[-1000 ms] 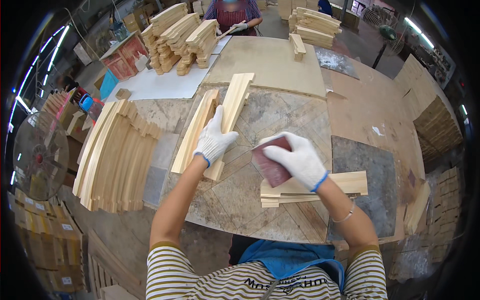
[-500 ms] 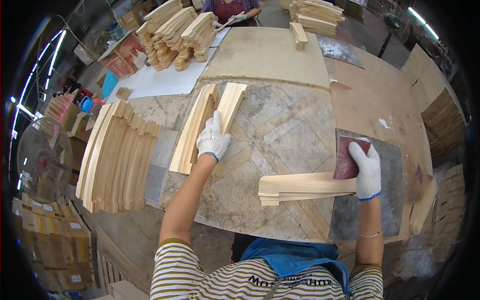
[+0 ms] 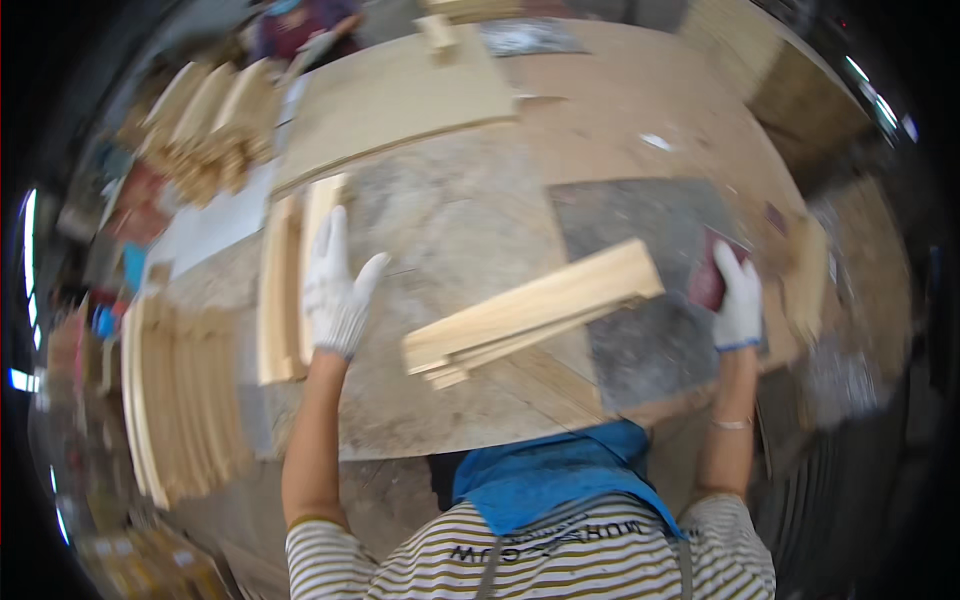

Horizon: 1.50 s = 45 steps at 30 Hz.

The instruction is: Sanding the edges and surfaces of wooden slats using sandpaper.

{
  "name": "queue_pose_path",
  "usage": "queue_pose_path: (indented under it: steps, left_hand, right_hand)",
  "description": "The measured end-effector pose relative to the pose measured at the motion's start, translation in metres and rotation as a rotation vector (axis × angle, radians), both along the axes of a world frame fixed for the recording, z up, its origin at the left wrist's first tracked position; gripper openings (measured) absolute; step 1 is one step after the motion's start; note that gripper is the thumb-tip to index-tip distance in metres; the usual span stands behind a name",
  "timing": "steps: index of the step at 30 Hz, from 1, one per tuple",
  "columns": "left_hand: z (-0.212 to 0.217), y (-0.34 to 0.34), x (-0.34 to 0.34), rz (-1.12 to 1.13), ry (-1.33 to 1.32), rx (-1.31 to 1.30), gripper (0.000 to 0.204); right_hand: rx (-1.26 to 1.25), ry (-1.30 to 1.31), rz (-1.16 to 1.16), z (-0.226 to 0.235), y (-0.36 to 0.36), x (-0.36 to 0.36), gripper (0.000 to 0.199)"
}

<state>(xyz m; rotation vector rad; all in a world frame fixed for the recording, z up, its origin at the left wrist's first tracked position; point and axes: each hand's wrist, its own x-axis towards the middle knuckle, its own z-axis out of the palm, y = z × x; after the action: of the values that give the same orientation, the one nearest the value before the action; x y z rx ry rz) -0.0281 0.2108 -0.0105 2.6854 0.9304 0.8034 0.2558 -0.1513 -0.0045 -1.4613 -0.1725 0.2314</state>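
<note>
On the worktable (image 3: 480, 230), left hand (image 3: 337, 290) fingers spread over wooden strips (image 3: 283, 290); right hand (image 3: 738, 300) clamps a sanding block (image 3: 708, 280).

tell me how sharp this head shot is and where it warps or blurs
Head view: motion-smeared throughout, worst at the left stack of wood strips; the left hand and the right hand on the sanding pad are soft; fisheye bends the table edges; dark vignette at the rim.

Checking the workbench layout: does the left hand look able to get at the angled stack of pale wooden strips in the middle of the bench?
Probably yes: the left hand lies open beside the stack of pale wooden strips, with bare bench between them.
</note>
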Motion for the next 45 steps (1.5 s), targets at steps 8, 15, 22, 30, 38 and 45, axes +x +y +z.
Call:
queue_pose_path:
  steps: [8,15,22,30,38,45]
  left_hand:
    - [0.026,-0.139,0.086,-0.611,0.233,0.019,0.081]
    - [0.006,-0.153,0.088,-0.572,0.265,-0.012,0.078]
    - [0.004,-0.158,0.090,-0.512,0.317,0.043,0.075]
    - [0.003,-0.160,0.088,-0.441,0.336,0.087,0.075]
    - [0.045,-0.151,0.094,-0.415,0.318,-0.154,0.043]
    - [0.033,-0.132,0.106,-0.461,0.436,-0.158,0.049]
  right_hand:
    - [0.116,0.203,-0.033,-0.028,-0.003,-0.004,0.031]
    - [0.093,0.202,0.118,-0.032,0.021,-0.012,0.031]
    - [-0.196,-0.030,0.295,-0.054,0.086,0.029,0.039]
    - [-0.257,-0.195,0.152,-0.038,0.010,-0.053,0.032]
    - [0.013,0.247,-0.110,-0.035,-0.036,-0.037,0.028]
    - [0.194,0.261,-0.059,-0.041,-0.013,-0.026,0.029]
